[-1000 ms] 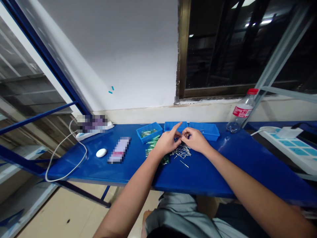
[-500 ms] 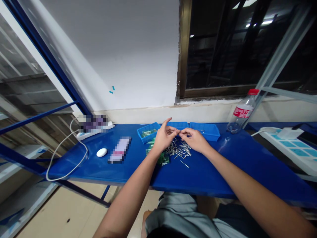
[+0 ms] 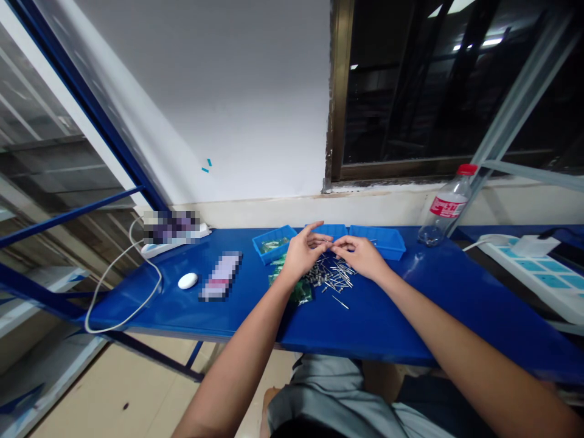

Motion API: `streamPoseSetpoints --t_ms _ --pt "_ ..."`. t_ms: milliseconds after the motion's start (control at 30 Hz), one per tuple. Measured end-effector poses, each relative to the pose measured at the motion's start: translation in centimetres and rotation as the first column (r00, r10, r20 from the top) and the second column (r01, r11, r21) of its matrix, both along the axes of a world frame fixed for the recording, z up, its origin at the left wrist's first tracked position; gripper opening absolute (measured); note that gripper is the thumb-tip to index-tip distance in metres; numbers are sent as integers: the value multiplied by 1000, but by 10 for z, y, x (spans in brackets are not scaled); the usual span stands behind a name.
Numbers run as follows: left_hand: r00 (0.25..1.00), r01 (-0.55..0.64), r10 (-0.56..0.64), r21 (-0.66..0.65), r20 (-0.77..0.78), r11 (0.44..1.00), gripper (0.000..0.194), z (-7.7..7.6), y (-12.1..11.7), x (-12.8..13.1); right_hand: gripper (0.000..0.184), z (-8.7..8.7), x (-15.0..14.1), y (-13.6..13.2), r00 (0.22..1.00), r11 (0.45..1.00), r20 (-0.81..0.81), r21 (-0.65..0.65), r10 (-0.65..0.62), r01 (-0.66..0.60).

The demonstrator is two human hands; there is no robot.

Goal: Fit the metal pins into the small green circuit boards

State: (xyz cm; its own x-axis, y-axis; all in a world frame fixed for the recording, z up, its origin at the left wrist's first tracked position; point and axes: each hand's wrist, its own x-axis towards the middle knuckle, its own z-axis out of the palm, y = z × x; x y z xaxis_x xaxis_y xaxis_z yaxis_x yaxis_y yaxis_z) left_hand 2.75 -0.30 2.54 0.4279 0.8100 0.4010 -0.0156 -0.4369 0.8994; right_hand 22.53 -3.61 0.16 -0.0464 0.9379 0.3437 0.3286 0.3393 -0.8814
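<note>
My left hand (image 3: 306, 250) and my right hand (image 3: 357, 253) meet fingertip to fingertip above a pile of rivets (image 3: 337, 275), thin metal pins with thicker ends. Both hands pinch with thumb and forefinger; whatever sits between the tips is too small to make out. The left hand's other fingers are partly raised. Under the left wrist lie green plastic packets (image 3: 302, 293). One loose rivet (image 3: 340, 302) lies apart, closer to the table's front edge. Behind the hands stand a left blue bin (image 3: 262, 250) with packets in it, a middle blue bin (image 3: 337, 230) and a right blue bin (image 3: 387, 248).
On the blue table (image 3: 387, 328) to the left are a phone (image 3: 221, 277), blurred out, a white oval object (image 3: 187, 280) and a white cable (image 3: 157, 292). A bottle with a red cap (image 3: 444, 210) stands at the back right, near a white power strip (image 3: 542, 274).
Both hands stay nearly in place with the fingertips together. The left forefinger has lowered slightly and tipped to the right. Objects on the table have not moved.
</note>
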Motion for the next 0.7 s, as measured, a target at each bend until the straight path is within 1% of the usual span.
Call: streamPoseSetpoints --t_ms 67,133,167,233,300,367,433,533,600,700 --pt "1000 2 -2 5 17 1000 64 -1 0 0 29 1 0 -1 1000 1000 4 0 -6 6" --pt "999 -29 30 35 -15 999 64 -1 0 0 31 2 1 -1 1000 1000 4 3 -19 19" --pt "996 -52 56 69 -63 996 61 0 0 -1 33 2 2 0 1000 1000 -7 3 -30 30" --pt "972 -66 106 189 -208 980 51 0 -1 -3 36 1 3 1 996 998 -68 -1 -63 63" --pt "923 2 124 326 -363 945 39 0 -2 -5 40 0 5 4 983 995 -154 -3 -97 97" --pt "866 107 115 405 -487 908 35 -1 -3 -7 43 -1 6 6 968 992 -218 5 -122 126" --pt "811 179 112 426 -574 887 39 -3 -3 -8 45 -1 8 7 959 989 -246 10 -142 149" --pt "757 224 114 419 -643 880 41 -6 -2 -8 44 -2 9 8 942 982 -278 -28 -188 187" --pt "750 232 111 416 -652 879 37 -8 -1 -8 42 -2 9 9 930 975 -292 -65 -221 212" --pt "759 225 109 416 -642 881 31 -11 3 -9 40 -4 9 9 928 967 -274 -94 -254 236"
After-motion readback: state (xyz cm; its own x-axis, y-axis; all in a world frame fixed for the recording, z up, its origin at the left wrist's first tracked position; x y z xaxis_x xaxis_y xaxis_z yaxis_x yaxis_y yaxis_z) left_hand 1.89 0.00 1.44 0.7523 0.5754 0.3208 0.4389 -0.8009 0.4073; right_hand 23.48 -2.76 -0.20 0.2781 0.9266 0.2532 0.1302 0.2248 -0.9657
